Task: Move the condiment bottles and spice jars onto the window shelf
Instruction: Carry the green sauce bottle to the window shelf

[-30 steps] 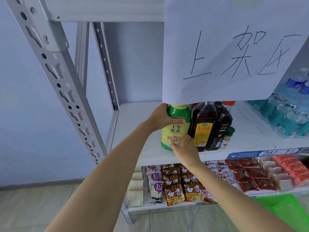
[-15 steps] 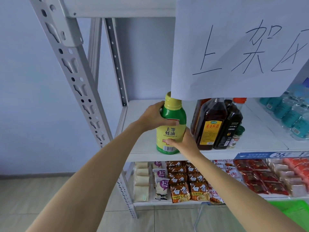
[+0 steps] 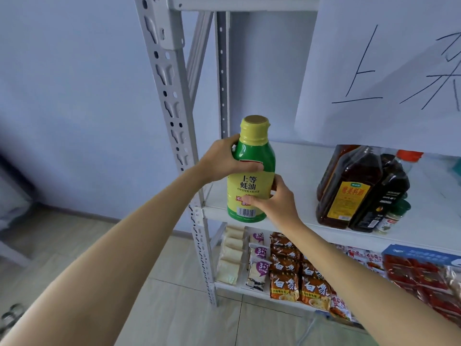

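A green oyster sauce bottle (image 3: 252, 171) with a yellow label and yellow cap stands upright in both my hands, in front of the white shelf's (image 3: 301, 171) left front edge. My left hand (image 3: 229, 162) grips its upper body from the left. My right hand (image 3: 277, 201) holds its lower body from the right, thumb across the label. Further right on the shelf stand a brown cooking-wine bottle (image 3: 349, 186), a dark soy bottle (image 3: 384, 196) and a small green-capped spice jar (image 3: 393, 217).
A perforated grey rack post (image 3: 172, 101) rises just left of the bottle. A handwritten paper sign (image 3: 389, 71) hangs over the shelf's upper right. The lower shelf holds instant noodle packs (image 3: 296, 275) and snack packets (image 3: 257, 268). Tiled floor lies to the left.
Both hands have pulled the oyster sauce bottle left and forward, away from the other bottles, to the shelf's front edge. The view has swung left.
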